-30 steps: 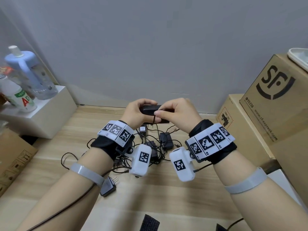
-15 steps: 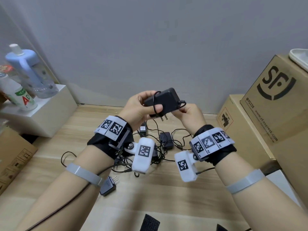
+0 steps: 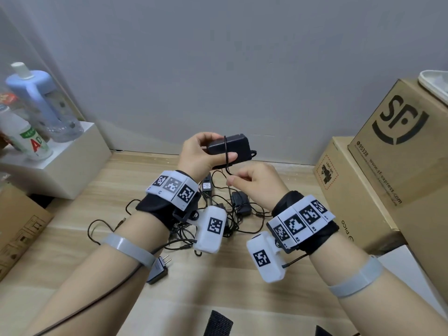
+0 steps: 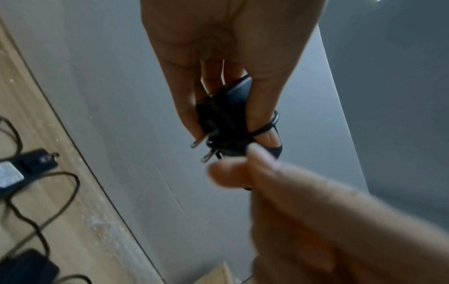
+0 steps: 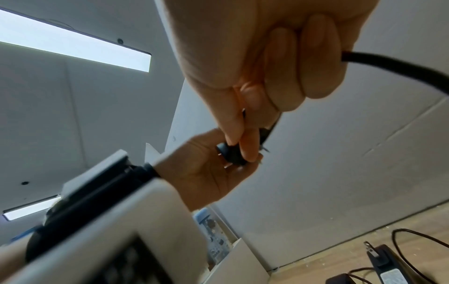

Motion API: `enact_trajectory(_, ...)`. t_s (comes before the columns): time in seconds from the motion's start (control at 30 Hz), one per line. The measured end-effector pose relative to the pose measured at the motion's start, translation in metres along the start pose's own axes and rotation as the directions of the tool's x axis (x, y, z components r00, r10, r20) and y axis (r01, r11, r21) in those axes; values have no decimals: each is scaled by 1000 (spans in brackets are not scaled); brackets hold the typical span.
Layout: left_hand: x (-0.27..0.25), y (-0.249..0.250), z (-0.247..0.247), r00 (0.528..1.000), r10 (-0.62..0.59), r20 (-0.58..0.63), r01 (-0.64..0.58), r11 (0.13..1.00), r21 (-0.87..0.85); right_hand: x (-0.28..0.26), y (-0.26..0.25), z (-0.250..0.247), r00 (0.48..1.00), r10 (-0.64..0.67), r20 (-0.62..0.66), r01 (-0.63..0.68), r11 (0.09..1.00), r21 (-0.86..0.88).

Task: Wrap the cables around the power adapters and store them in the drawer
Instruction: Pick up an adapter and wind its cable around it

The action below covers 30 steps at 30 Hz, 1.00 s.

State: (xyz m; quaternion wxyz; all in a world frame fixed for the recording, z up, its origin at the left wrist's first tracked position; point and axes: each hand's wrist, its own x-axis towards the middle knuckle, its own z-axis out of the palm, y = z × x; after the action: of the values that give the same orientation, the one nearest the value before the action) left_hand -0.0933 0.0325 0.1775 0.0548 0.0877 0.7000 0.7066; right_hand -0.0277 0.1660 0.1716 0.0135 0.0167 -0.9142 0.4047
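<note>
A black power adapter (image 3: 230,146) is held up over the wooden floor by my left hand (image 3: 201,154), thumb under it and fingers over its top. Its thin black cable (image 3: 226,154) loops once around the body and runs down into my right hand (image 3: 252,183), which pinches it just below the adapter. In the left wrist view the adapter (image 4: 226,115) shows its metal prongs and the cable turn over my fingertip. In the right wrist view my right hand's fingers (image 5: 279,67) curl round the cable (image 5: 388,63). No drawer is in view.
A tangle of several black adapters and cables (image 3: 225,209) lies on the floor under my hands, and one loose plug adapter (image 3: 158,270) near my left forearm. Cardboard boxes (image 3: 388,166) stand at the right. A white box (image 3: 60,161) with bottles is at the left.
The adapter has been lifted off the pile. My right hand came from behind it, down and in front, drawing the cable across its face.
</note>
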Motion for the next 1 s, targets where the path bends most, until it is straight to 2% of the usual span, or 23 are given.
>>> enact_trajectory(0.13,-1,-7,-1,996,85,38,-91,965,244,-1,-9,-7,997,-63,-54,63,998,3)
enact_trajectory(0.4,-9,-9,-1,977,66,204,-140,919,369,8,-10,-22,985,-64,-160,58,998,-39)
enact_trajectory(0.53,-12,-8,-2,959,43,281,-164,891,424,13,-5,-30,975,-32,-221,43,998,47)
enact_trajectory(0.73,-16,3,-8,943,22,332,-90,977,192,15,4,-37,972,-10,-236,54,982,180)
enact_trajectory(0.83,-16,7,-7,946,35,321,-21,999,-47,17,13,-34,968,50,-246,7,974,227)
enact_trajectory(0.9,-14,6,-5,962,20,273,40,976,-212,16,13,-26,979,79,-186,-36,974,223)
enact_trajectory(1.0,-14,8,0,985,-12,171,54,969,-241,11,9,-11,998,59,-38,-52,986,160)
